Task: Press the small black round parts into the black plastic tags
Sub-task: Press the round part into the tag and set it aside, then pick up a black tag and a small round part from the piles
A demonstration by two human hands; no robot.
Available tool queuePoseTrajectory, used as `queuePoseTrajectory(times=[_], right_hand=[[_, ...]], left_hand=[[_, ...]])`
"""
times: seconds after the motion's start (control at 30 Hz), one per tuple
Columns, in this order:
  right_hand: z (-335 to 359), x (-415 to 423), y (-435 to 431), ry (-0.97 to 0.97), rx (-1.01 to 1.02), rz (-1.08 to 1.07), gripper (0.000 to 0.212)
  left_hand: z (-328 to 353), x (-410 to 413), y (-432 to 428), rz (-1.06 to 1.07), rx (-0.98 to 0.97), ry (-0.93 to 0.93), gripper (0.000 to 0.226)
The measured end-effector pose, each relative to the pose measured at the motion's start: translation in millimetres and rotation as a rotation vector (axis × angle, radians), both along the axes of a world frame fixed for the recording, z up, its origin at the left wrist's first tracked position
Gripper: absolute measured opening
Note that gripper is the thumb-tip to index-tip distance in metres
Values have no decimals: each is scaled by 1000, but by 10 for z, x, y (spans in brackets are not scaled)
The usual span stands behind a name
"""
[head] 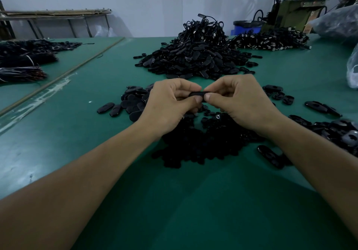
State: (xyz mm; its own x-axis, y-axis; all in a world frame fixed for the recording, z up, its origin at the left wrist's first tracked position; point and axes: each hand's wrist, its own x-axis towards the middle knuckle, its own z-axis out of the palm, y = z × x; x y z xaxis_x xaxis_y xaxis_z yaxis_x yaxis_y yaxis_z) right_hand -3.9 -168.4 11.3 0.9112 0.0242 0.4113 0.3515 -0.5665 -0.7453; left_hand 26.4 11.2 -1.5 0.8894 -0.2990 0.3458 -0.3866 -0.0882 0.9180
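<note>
Open green table (174, 201), then left hand (170, 106) and right hand (244, 102), fingers curled around one black tag (199, 94).

Dim, bluish light, soft shadows, wide-angle bending at the edges, left side blurred

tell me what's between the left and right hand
One black plastic tag, pinched at its ends by the left hand and the right hand. The head view shows this.

Two hands (170, 106) (246, 104); one gripped tag (199, 94)
</note>
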Motion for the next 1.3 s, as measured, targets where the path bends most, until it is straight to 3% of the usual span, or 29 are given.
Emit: queuePoseTrajectory(times=[0.4, 0.57, 0.7, 0.8, 0.93, 1.03, 1.13, 1.23, 1.3], right_hand=[[19, 2, 10, 14, 4, 45, 5], [30, -30, 43, 14, -25, 18, 15], [-9, -44, 150, 56, -353, -102, 35], [-40, -53, 155, 140, -670, -262, 36], [8, -98, 61, 399, -776, -505, 56], [12, -72, 10, 566, -796, -548, 74], [-27, -31, 1, 622, -737, -524, 77], [-88, 10, -5, 538, -721, -467, 65], [-112, 55, -33, 423, -685, -393, 53]], left_hand=[[46, -4, 38, 21, 4, 0, 12], [18, 26, 42, 122, 67, -98, 15], [-34, 91, 104, 328, 196, -265, 20], [1, 125, 176, 449, 201, -331, 20], [26, 224, 311, 581, 262, -350, 23], [-9, 298, 402, 645, 290, -298, 24], [-55, 341, 453, 659, 301, -182, 16], [-52, 348, 460, 664, 322, -113, 6], [-49, 342, 458, 672, 367, -93, 15]])
